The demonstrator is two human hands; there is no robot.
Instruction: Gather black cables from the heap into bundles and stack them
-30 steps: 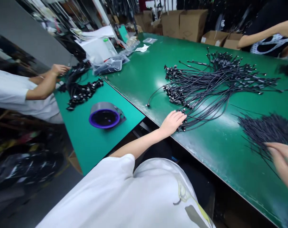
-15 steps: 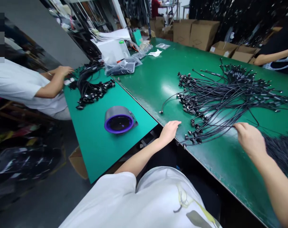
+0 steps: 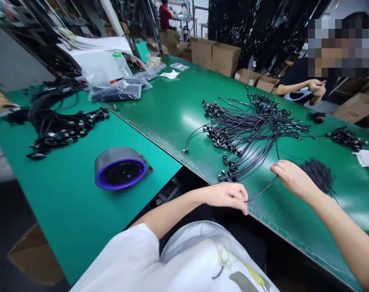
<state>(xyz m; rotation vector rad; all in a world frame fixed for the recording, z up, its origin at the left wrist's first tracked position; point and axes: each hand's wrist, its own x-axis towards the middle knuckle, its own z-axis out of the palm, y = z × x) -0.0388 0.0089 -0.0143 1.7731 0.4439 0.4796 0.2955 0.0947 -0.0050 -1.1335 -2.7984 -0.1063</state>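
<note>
Between my two hands runs a short black cable (image 3: 262,190). My left hand (image 3: 228,195) is closed around one end of it, just over the table's front edge. My right hand (image 3: 290,175) pinches the cable further along, above the green table. Just beyond my hands lies a large spread of black cables (image 3: 248,129) with small metal-tipped connectors at their ends. A bundle of thin black strands (image 3: 318,176) rests behind my right hand.
A grey and purple tape roll (image 3: 121,168) stands on the left table (image 3: 65,202). Another cable pile (image 3: 62,121) lies behind it, beside a person's hand (image 3: 0,101). Plastic bags (image 3: 120,89) lie further back. Across the table, another person's hands (image 3: 317,87) hold something small.
My view has swung to the right. My left hand has come closer to my right and now grips the cable. My right hand has drawn the cable off the pile towards me.
</note>
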